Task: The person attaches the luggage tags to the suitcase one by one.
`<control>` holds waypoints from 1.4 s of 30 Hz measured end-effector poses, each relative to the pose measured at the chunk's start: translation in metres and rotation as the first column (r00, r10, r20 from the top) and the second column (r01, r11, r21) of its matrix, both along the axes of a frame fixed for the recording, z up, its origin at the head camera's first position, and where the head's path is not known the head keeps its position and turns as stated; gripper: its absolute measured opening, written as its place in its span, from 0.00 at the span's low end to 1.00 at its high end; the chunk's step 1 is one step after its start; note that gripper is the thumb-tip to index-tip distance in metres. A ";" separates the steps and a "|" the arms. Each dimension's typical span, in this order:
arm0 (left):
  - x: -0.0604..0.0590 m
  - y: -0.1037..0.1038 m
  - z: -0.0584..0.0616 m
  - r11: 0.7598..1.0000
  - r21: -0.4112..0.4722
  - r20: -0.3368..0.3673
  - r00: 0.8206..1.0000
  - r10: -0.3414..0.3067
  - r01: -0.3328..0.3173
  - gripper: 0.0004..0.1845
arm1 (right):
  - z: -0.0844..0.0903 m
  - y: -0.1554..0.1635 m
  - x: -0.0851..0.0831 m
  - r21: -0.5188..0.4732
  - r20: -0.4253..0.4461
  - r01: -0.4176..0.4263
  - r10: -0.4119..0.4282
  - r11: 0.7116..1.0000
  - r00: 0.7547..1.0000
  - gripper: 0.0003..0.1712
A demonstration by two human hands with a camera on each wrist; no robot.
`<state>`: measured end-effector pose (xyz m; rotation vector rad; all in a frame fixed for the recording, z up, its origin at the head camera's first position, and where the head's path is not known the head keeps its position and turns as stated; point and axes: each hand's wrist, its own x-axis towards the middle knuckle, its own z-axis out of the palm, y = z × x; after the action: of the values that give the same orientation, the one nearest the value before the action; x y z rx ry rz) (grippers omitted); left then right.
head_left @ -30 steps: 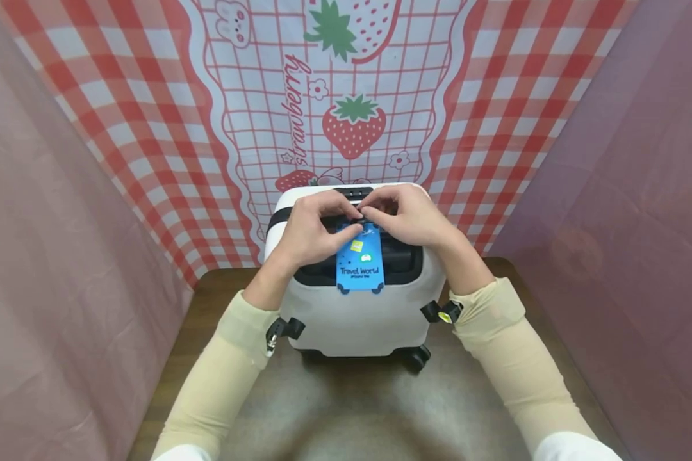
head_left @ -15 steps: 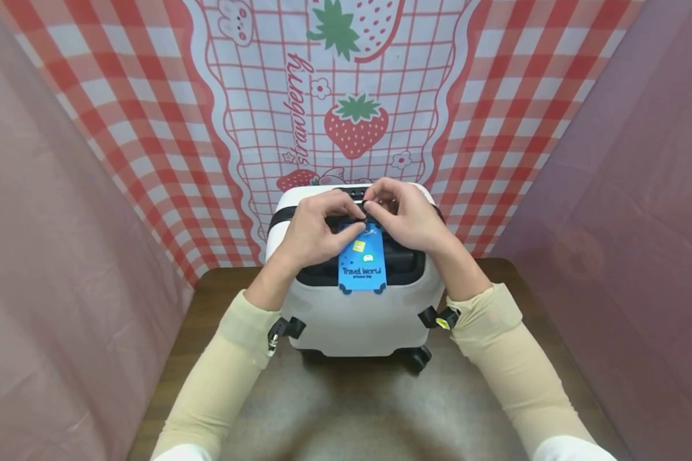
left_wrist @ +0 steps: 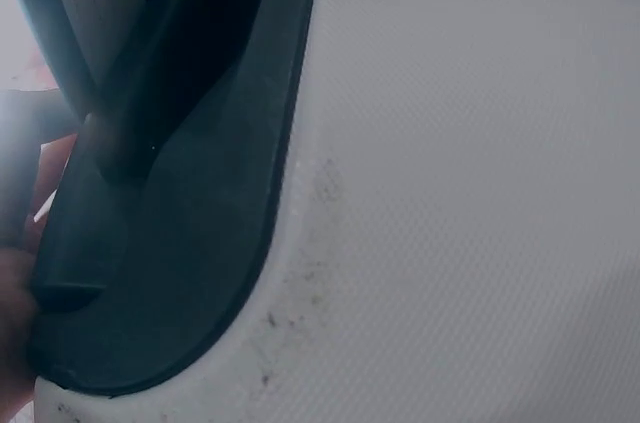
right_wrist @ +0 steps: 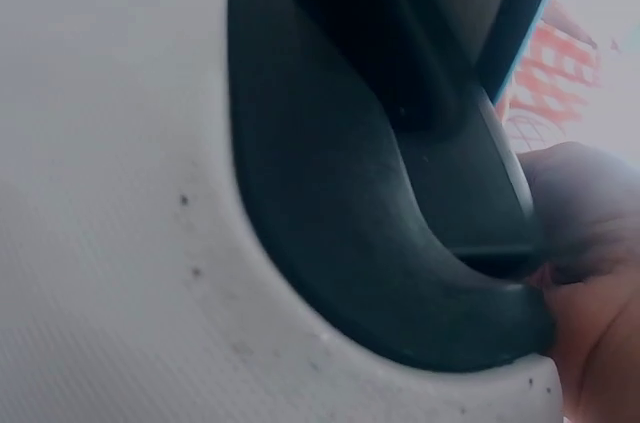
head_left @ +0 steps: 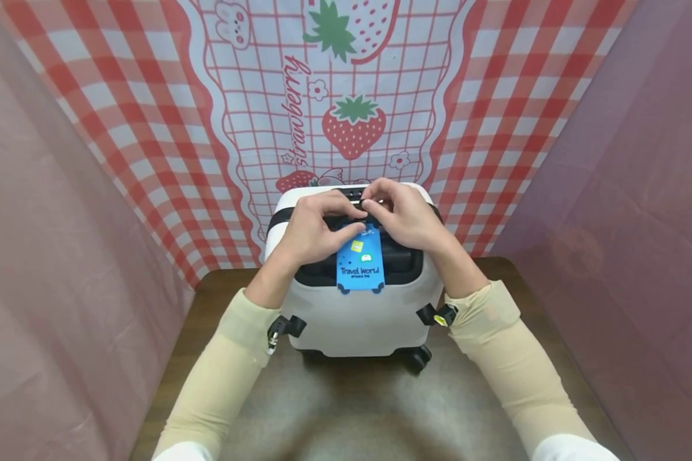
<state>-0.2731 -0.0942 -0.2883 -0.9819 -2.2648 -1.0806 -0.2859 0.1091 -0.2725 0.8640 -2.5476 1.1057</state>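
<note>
**A:** On the brown worktop [head_left: 207,301], what is standing?

**B:** One white, hard-shelled suitcase [head_left: 357,320] with a black recessed handle [head_left: 403,259]; one blue rectangular luggage tag [head_left: 360,259] is lying across it.

**A:** And the hands?

**B:** Both are arching over the handle: the left hand [head_left: 311,230] and right hand [head_left: 406,218] are pinching the tag's strap, fingers curled.

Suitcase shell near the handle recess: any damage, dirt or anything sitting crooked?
Only minor dirt: small dark specks and scuffs on the white suitcase shell beside the black handle recess, seen in both wrist views. No cracks show. The blue luggage tag lies straight, with the left hand and right hand pinching at its top.
</note>
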 end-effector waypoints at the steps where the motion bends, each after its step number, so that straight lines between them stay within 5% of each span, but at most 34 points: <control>1: 0.000 0.000 0.000 1.000 0.001 0.005 1.000 0.000 0.000 0.11 | 0.000 -0.001 0.000 -0.002 -0.003 0.000 0.000 1.000 1.000 0.08; 15: 0.001 0.000 0.003 0.999 0.035 0.091 0.996 0.018 -0.022 0.09 | 0.006 -0.008 -0.002 0.034 -0.033 0.014 -0.013 0.999 0.999 0.08; 23: -0.001 -0.002 0.001 0.998 0.062 0.161 0.987 0.016 -0.026 0.11 | -0.008 0.002 0.000 -0.109 -0.065 -0.028 0.021 0.994 0.998 0.07; 28: -0.002 -0.002 0.006 0.983 0.167 0.295 0.955 0.022 -0.074 0.10 | -0.013 0.007 0.005 -0.101 -0.165 -0.089 0.072 0.991 0.984 0.11; 33: -0.006 -0.001 0.011 0.977 0.106 0.400 0.908 0.128 -0.185 0.14 | -0.016 0.003 0.009 -0.071 -0.235 -0.033 0.015 0.997 0.972 0.14; 38: -0.009 -0.002 0.015 0.979 0.097 0.484 0.868 0.111 -0.180 0.11 | -0.016 0.003 0.013 -0.067 -0.226 -0.025 0.009 0.997 0.974 0.11; 42: -0.009 0.000 0.017 0.982 0.093 0.495 0.864 0.096 -0.163 0.11 | -0.013 0.004 0.014 -0.035 -0.212 -0.044 0.036 0.998 0.977 0.09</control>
<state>-0.2817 -0.0945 -0.2712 -0.5274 -2.5580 -1.5335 -0.2718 0.1131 -0.2855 0.9712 -2.3370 1.0125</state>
